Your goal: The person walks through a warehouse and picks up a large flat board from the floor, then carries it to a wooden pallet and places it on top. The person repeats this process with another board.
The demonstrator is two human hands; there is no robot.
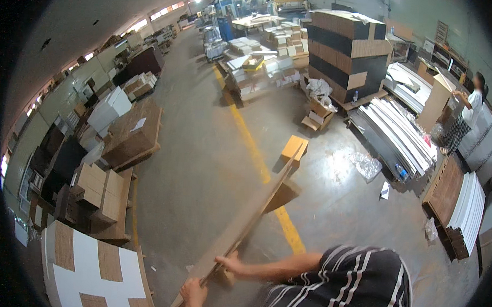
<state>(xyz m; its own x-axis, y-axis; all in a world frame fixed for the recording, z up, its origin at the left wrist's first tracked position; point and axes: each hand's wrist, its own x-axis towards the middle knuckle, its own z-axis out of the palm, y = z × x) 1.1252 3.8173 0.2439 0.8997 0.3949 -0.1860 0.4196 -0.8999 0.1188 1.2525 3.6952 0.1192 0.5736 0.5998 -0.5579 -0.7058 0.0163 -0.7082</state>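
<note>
Floor (188,151) stretching wide up the frame's middle, stacked cartons (112,189) edging it at left, white strips (398,132) at right, long brown board (242,222) slanting from bottom centre to mid-frame, my left fingers (194,290) and right fingers (229,263) curled round its near stretch.

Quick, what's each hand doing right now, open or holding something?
Left hand: closed, gripping the long brown board.
Right hand: closed, gripping the same board, farther along it.
</note>
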